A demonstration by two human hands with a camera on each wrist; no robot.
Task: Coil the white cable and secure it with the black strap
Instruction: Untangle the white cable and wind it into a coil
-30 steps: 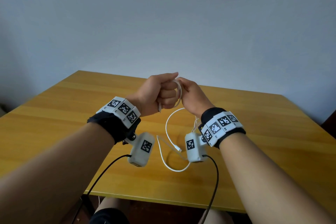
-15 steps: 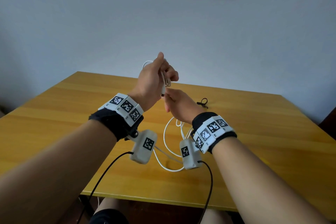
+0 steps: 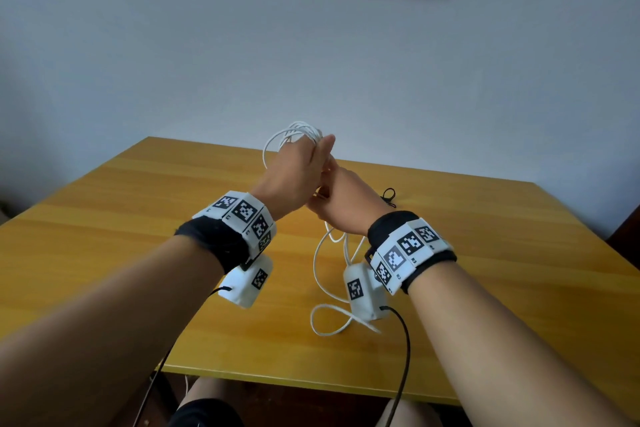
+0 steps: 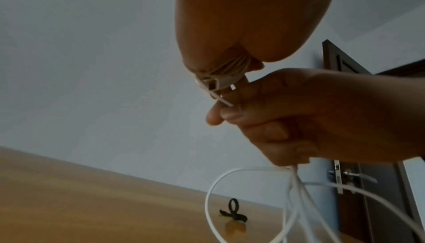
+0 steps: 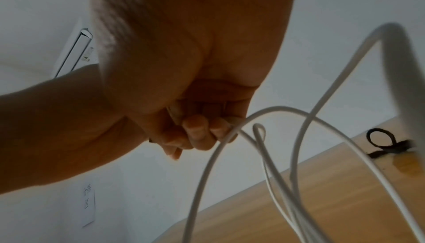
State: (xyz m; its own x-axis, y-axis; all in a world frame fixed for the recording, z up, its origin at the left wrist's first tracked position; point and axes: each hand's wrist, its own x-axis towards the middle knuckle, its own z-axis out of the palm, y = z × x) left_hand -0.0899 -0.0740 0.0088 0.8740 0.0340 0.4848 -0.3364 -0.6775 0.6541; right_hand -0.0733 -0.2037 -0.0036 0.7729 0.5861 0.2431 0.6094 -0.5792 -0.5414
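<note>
Coiling underway: left hand (image 3: 294, 173) grips thin white cable (image 3: 294, 135) loops, right hand (image 3: 341, 204) pinches its slack, next needing the looped black strap (image 3: 389, 196) beyond.

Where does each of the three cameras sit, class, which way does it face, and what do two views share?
Head: worn on the head, facing forward and down at the wooden table; both forearms, the left hand and right hand show, working the white cable.
Left wrist: under the left wrist, looking up along the palm; the right hand pinches the cable there.
Right wrist: under the right wrist, looking up along the curled fingers.
Shared: both wrist views show the black strap lying on the table.
</note>
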